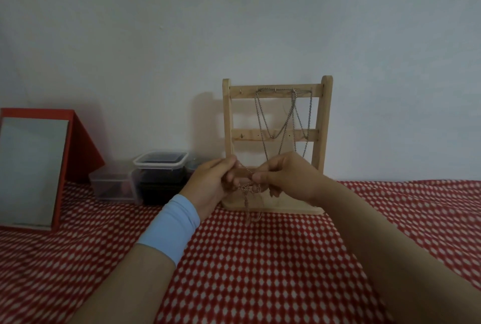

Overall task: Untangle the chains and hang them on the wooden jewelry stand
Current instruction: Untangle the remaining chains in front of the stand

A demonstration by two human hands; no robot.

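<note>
Chains [294, 100] of silver colour hang already on the wooden jewelry stand [227, 120], from the small hooks of its top bar, and their loops fall in front of the middle bar and lower. The stand is upright on the red cloth with white dots [260, 258], close to the pale wall [234, 11]. In front of the lower part of the stand both hands are raised above the cloth and hold between them a tangled chain [247, 189] of a more reddish colour. The left hand [210, 183], which has a light blue band [171, 227] on the wrist, has its fingers curled and grips one side of the tangle. The right hand [289, 175] pinches the other side with thumb and forefinger. The knot is in the gap between the two hands, and loose ends of it hang down to near the front edge of the stand's base; if they touch the cloth I cannot tell. At the left, well apart from the stand, a mirror [31, 170] in a red frame leans backward. Between the mirror and the stand are a small clear box [112, 185] and, just beside it, a bigger box with dark content [161, 165].
</note>
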